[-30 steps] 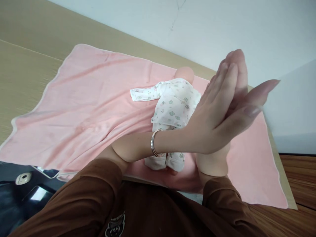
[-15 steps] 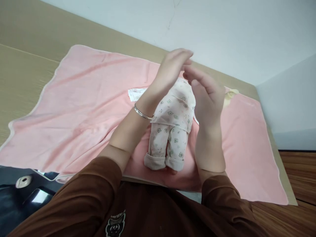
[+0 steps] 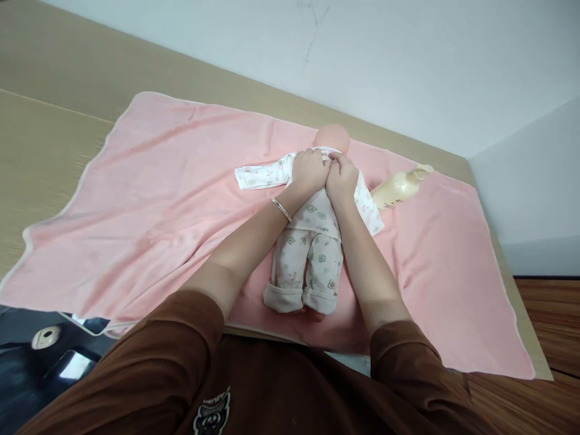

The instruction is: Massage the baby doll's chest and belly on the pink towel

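- The doll point(image 3: 316, 219) lay on the middle part of the blanket, head point(image 3: 333, 138) at the far end, legs towards you.
- It wore a white top point(image 3: 312, 209) with small printed figures and matching trousers point(image 3: 322, 257) — their pale cuffs turned up at the near end.
- One sleeve point(image 3: 264, 176) stretched out to the left; the other point(image 3: 369, 208) slanted to the right and nearer to you.
- Your left hand point(image 3: 312, 170) rested on the upper part of the top, just below the head, its fingers bent over the cloth.
- Your right hand point(image 3: 342, 180) lay close beside it on the right, fingers curled in towards the middle.
- Both hands were narrowly bent — whether you pinched the cloth or only pressed on it, I could not tell.
- You had a silvery bracelet point(image 3: 281, 209) on your left wrist.
- A pale yellow bottle point(image 3: 396, 188) was just right of the doll, its cap end pointing far and right.
- The pink blanket point(image 3: 149, 199), edged in white, spread over the wooden table point(image 3: 58, 130) and hung past its near edge on the left.
- A white wall point(image 3: 385, 72) rose along the far side.
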Demonstrator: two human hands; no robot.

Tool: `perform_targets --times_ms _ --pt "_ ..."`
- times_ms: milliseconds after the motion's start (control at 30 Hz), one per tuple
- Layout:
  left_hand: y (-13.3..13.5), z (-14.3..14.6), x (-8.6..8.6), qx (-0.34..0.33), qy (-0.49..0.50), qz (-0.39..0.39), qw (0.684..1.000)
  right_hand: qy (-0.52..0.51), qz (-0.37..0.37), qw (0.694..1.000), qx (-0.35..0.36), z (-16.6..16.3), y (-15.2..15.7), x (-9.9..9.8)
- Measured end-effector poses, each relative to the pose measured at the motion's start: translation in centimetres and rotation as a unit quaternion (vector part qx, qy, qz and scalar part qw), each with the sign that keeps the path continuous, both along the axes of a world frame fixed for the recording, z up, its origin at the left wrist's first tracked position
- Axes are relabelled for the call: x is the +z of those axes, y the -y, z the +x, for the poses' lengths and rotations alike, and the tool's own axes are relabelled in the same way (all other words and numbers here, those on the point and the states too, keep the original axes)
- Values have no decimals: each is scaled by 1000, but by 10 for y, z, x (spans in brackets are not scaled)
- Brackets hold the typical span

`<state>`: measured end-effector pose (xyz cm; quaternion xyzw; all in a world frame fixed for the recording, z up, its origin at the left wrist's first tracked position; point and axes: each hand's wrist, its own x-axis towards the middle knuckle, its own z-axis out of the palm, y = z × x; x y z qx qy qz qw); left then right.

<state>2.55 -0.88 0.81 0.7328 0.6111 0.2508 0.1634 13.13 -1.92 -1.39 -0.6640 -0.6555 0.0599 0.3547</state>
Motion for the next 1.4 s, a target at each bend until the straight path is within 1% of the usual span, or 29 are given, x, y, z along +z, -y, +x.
perform_targets --times_ms 100,167,233,367,500,600,700,833,900,967,1033,1100,1167,1267,1333,1400 --pt "-4 -2 -14 17 29 17 999 43 -15 999 -4 -3 2 0" --pt "-4 -4 -21 15 46 31 998 64 -21 998 5 -3 1 -2" --pt "-4 -6 -25 8 58 41 997 63 -23 998 16 -3 0 -7" --pt "-3 -10 -25 -11 52 41 998 42 -13 998 48 5 -1 -15" --pt "-6 -17 -21 -48 35 42 997 48 -11 995 87 20 1 -16" --pt "-10 -23 -23 -62 52 35 996 73 -32 989 121 28 1 -10" --pt "-14 -25 -29 -53 82 43 994 122 -75 983 113 25 5 -1" --pt "-17 -26 -39 -24 135 51 989 180 -109 974 82 0 30 11" --pt "-19 -26 -44 -16 156 54 986 203 -111 968 96 -15 46 17" --pt "-21 -28 -49 -12 180 57 982 211 -114 963 119 -27 55 21" --pt "-22 -29 -53 -3 199 57 978 203 -126 961 142 -29 55 25" --pt "-23 -29 -55 6 204 59 977 185 -137 961 155 -22 45 27" --pt "-22 -28 -55 6 203 64 977 166 -135 965 148 -9 32 26" --pt "-21 -27 -52 -4 202 71 977 149 -130 974 110 8 15 20" --pt "-20 -26 -51 -9 199 73 977 149 -142 976 77 13 13 16" --pt "-20 -26 -51 -10 196 74 978 162 -150 974 45 11 20 14"
